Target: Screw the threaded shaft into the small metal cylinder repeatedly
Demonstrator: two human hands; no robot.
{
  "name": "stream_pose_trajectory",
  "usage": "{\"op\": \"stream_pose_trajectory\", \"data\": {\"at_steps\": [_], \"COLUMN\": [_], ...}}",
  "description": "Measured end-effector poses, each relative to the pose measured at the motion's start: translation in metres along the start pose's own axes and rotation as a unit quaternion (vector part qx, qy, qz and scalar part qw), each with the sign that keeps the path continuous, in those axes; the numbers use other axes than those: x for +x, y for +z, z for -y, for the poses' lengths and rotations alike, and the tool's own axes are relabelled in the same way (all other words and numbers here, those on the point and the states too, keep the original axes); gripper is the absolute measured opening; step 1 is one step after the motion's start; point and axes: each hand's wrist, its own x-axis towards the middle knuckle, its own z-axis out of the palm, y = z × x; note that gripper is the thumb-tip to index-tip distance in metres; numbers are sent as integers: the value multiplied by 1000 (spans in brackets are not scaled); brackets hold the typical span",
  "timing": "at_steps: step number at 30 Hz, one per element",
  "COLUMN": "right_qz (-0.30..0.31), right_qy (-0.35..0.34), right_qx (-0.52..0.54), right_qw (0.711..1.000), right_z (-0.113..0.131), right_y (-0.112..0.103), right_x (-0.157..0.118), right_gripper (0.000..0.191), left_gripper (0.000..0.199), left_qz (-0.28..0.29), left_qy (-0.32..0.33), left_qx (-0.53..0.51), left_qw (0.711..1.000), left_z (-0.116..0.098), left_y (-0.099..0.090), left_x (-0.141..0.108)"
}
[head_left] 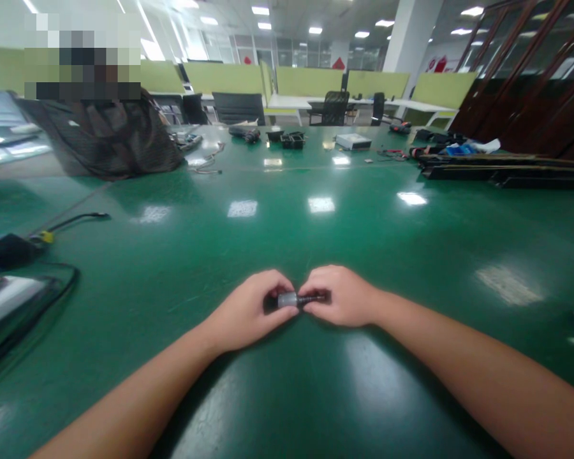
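Note:
Just above the green tabletop, my left hand [251, 309] is closed around a small silver cylinder [287, 299], thumb below and fingers above. A thin, dark, ridged shaft [312, 298] extends from the cylinder's right end. My right hand [342, 296] pinches this shaft between thumb and fingers, its fingertips almost meeting those of the left. The cylinder and shaft lie level, in one line. What kind of part this is cannot be made out. The left end of the cylinder is hidden in my left palm.
The glossy green table [363, 236] reflects ceiling lights. At left are a black device with a cable [12, 252] and a light-coloured case [9, 299]. A dark bag [119, 137] stands far left. Black bars [497, 171] lie far right; a white box [353, 141] is at the back.

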Motion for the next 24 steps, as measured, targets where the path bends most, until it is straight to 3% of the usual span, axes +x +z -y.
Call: {"op": "stream_pose_trajectory", "data": {"at_steps": [24], "right_qz": [-3], "right_qy": [6], "right_qx": [16], "right_qw": [1000], "right_z": [4], "right_y": [-2], "right_x": [2], "right_gripper": [12], "left_gripper": [23], "left_qz": [-3], "left_qy": [-2], "left_qx": [0], "left_qw": [1000], "left_z": [0], "left_y": [-2], "left_x": [-3]}}
